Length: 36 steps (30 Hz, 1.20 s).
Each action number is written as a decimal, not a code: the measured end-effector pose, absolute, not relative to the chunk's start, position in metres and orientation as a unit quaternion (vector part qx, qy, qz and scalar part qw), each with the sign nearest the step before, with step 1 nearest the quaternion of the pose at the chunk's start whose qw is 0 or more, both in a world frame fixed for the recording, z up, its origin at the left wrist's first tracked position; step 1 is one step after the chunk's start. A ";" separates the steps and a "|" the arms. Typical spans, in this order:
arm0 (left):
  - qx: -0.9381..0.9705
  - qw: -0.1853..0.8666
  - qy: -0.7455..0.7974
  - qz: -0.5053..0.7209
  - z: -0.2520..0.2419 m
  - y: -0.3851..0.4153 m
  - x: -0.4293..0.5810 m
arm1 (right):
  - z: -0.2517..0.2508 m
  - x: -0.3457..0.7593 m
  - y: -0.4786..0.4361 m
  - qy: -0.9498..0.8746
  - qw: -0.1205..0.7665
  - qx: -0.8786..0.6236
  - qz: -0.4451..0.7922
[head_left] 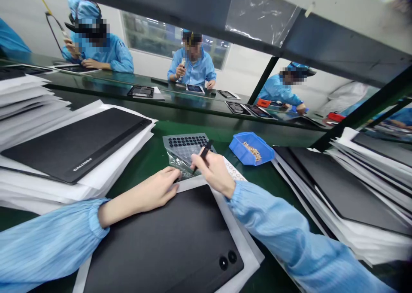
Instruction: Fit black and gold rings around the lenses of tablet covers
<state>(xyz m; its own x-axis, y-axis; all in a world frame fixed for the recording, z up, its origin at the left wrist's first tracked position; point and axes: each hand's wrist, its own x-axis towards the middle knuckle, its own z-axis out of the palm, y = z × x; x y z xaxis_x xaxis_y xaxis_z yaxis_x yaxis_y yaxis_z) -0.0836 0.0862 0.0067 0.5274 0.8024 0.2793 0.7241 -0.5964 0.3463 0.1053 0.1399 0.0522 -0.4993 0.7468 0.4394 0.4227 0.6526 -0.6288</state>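
Observation:
A dark grey tablet back cover [161,237] with two round camera rings lies on white sheets in front of me. My left hand [157,190] rests over its top edge, its curled fingers on crinkled clear plastic film [180,163]. Whether the fingertips pinch the film or only press it is hard to see. My right hand [214,168] grips black tweezers [206,149], tips pointing down at the film. Just beyond lies a sheet of round black stickers [186,141]. Under my right wrist a white sheet with ring-shaped pieces [234,172] is partly hidden.
A blue bin [252,149] of small tan pieces stands right of my right hand. Stacked covers between white sheets rise at left [77,142] and right [354,185]. A grey shelf [206,13] hangs overhead. Several people in blue work across the green bench [193,112].

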 end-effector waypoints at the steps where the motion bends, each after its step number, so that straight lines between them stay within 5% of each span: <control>1: 0.878 0.078 0.429 0.199 0.008 0.088 -0.082 | 0.061 0.114 0.139 -0.838 0.337 -0.360 0.235; 7: 0.896 -0.018 0.427 0.120 0.018 0.091 -0.070 | 0.076 0.182 0.116 -0.869 0.166 -0.444 0.140; 18: 0.860 -0.004 0.474 0.187 0.010 0.076 -0.054 | 0.029 0.207 0.073 -0.816 0.081 -0.518 0.242; 29: 0.822 0.093 0.511 0.233 0.024 0.070 -0.055 | 0.041 0.187 0.056 -0.718 0.250 -0.410 0.504; 36: 0.787 0.168 0.543 0.238 0.066 0.054 -0.060 | 0.052 0.198 0.067 -0.689 0.389 -0.456 0.407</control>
<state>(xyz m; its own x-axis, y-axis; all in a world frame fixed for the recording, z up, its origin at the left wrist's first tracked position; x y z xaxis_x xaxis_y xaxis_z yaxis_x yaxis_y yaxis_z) -0.0604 0.0538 0.0665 0.2963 0.9353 0.1932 0.7754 -0.3537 0.5232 0.1979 0.0669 0.0525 -0.2807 0.9454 0.1655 0.3112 0.2527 -0.9161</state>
